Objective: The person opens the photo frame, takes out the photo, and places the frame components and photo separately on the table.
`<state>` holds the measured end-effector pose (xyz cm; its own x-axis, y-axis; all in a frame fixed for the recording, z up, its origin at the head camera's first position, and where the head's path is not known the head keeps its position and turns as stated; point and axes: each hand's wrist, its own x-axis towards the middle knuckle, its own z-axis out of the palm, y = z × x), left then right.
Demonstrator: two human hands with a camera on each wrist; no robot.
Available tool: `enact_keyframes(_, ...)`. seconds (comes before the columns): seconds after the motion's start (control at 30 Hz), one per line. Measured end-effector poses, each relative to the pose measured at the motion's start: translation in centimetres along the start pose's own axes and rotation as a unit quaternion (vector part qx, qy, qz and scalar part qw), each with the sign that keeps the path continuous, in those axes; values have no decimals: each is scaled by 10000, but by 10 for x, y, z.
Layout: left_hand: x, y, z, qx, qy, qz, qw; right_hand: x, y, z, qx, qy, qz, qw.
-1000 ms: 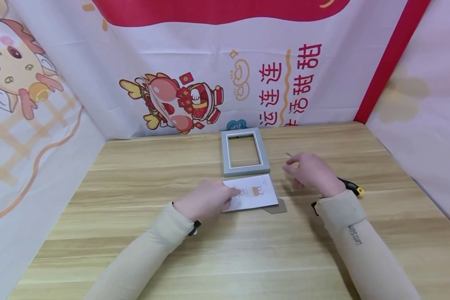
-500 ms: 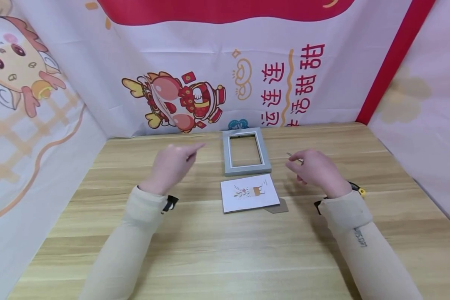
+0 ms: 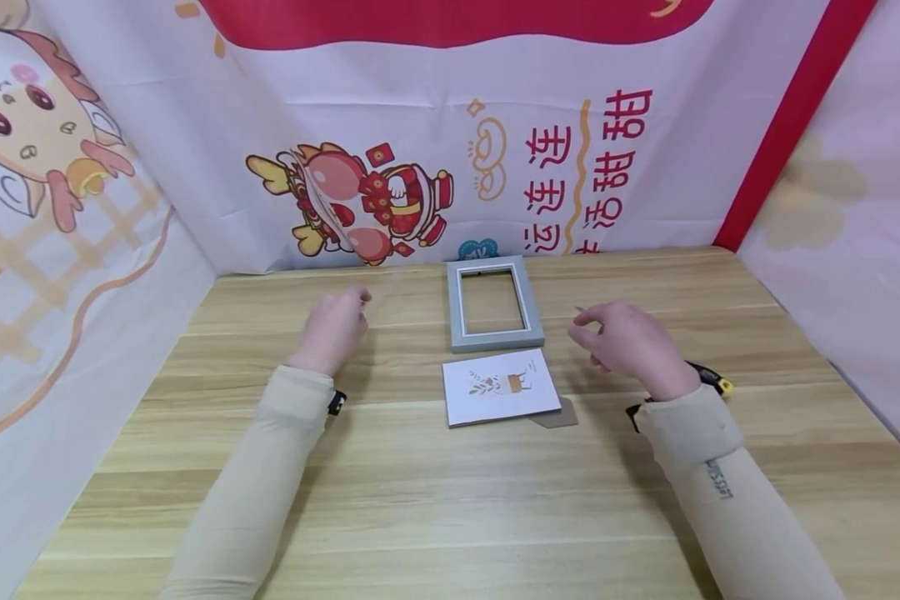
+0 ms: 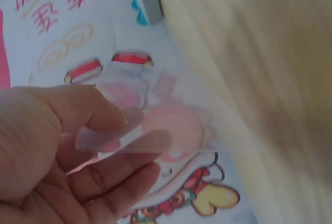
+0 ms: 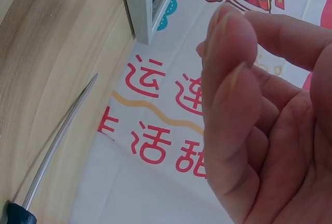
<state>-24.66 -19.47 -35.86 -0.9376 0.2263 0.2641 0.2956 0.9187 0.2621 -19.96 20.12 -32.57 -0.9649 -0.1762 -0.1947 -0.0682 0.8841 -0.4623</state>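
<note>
My left hand (image 3: pixel 330 329) pinches a thin clear plastic sheet (image 4: pixel 179 112) between thumb and fingers, over the left part of the table; the sheet is barely visible in the head view. My right hand (image 3: pixel 630 342) hovers at the right with loosely curled fingers, nothing between them. Below it lies a screwdriver, its metal shaft (image 5: pixel 59 141) bare in the right wrist view and its black and yellow handle (image 3: pixel 712 380) partly behind the wrist. Between the hands sits a grey picture frame (image 3: pixel 459 304) with an open middle. A white printed card (image 3: pixel 487 408) lies in front of it.
A brownish-grey flap (image 3: pixel 562 415) sticks out from under the card's right side. Printed white cloth (image 3: pixel 390 83) hangs along the back and both sides of the wooden table (image 3: pixel 450 517).
My left hand has left the card and moved left and back, carrying the clear sheet. The card's picture is uncovered. My right hand has barely moved.
</note>
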Motion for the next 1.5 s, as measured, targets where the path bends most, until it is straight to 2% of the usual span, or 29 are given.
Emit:
enact_keyframes(0.07,-1,6,6,-58,-186,-4,9998,0,-1,0,-36,38,-59,10000)
enact_keyframes(0.17,-2,11,16,81,-314,205,9993,-1,-4,2,-61,74,-153,9998)
enact_keyframes(0.33,-3,14,29,225,-171,709,9971,0,-10,7,-155,19,-239,9996)
enact_keyframes(0.43,-2,15,34,186,-222,836,9961,1,-13,11,-293,-61,-300,9991)
enact_keyframes(0.6,-2,17,38,26,-696,627,9956,0,-19,16,-375,-227,-329,9985)
enact_keyframes(0.73,-4,19,37,-84,-1273,553,9903,-1,-22,20,-326,-231,-282,9988)
enact_keyframes(0.8,-5,20,36,-70,-1659,599,9843,-1,-23,21,-327,-211,-352,9986)
enact_keyframes(0.93,-9,22,31,302,-2357,688,9689,-1,-23,24,-359,-222,-572,9975)
enact_keyframes(1.0,-12,22,29,510,-2630,608,9615,-1,-24,26,-416,-240,-686,9965)
enact_keyframes(1.07,-14,23,28,588,-2789,405,9577,-1,-25,27,-515,-254,-796,9952)
enact_keyframes(1.13,-16,24,28,667,-2878,220,9551,0,-25,30,-579,-309,-899,9938)
enact_keyframes(1.27,-19,27,29,774,-2848,-123,9554,2,-27,37,-681,-424,-1197,9896)
enact_keyframes(1.37,-19,28,29,831,-2768,-221,9571,1,-29,44,-832,-459,-1424,9852)
enact_keyframes(1.5,-20,27,30,910,-2729,-165,9576,1,-30,54,-1207,-433,-1632,9782)
